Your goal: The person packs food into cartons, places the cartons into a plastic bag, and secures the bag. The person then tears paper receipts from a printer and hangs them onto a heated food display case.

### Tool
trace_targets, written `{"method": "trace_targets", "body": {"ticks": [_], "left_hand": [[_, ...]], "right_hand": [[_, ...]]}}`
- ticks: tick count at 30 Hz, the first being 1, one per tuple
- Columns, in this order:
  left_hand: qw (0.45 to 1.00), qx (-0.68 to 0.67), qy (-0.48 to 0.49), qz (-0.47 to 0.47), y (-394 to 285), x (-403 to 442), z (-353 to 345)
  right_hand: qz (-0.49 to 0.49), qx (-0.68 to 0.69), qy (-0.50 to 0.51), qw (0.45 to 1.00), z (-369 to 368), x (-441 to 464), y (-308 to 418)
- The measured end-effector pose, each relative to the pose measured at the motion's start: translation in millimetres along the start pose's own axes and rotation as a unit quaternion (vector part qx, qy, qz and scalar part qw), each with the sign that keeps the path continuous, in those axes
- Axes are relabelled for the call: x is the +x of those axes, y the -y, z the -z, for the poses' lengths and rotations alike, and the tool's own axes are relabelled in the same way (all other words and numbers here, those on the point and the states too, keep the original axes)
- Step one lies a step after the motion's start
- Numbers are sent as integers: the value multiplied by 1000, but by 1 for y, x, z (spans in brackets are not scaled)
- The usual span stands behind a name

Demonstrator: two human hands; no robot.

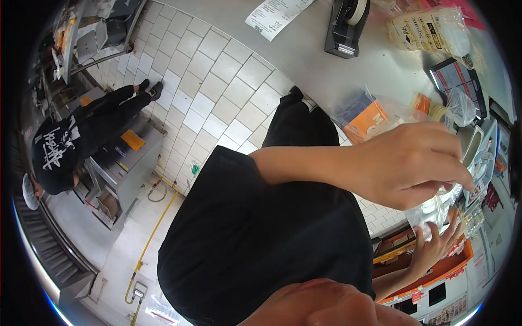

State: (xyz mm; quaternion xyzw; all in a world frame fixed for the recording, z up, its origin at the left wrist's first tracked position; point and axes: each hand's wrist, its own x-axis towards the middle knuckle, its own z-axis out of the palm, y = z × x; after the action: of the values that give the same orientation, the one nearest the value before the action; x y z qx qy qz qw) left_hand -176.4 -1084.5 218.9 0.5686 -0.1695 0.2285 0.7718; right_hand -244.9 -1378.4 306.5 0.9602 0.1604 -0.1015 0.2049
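The left hand [416,165] partly hides the clear plastic [426,218]; the top edge crops a receipt [276,17].

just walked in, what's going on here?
The person's right-hand grip is spread against some clear plastic, and the left-hand grip is curled close by it; how firmly either holds it isn't clear. A black tape dispenser and a printed receipt lie on the metal counter. Away from them, another person in black stands beside metal equipment.
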Motion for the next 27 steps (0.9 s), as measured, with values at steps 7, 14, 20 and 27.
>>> {"method": "trace_targets", "body": {"ticks": [7,14,20,27], "left_hand": [[996,-75,43,-25,1,0,-21],[996,-38,35,77,-18,-1,-28],[979,142,123,83,-33,-2,7],[921,333,65,194,-65,-4,-47]], "right_hand": [[8,285,-152,946,-27,-26,-64],[175,664,-53,725,-66,0,-124],[-213,439,-88,868,-195,72,-235],[-268,401,-173,859,-353,229,-331]]}}
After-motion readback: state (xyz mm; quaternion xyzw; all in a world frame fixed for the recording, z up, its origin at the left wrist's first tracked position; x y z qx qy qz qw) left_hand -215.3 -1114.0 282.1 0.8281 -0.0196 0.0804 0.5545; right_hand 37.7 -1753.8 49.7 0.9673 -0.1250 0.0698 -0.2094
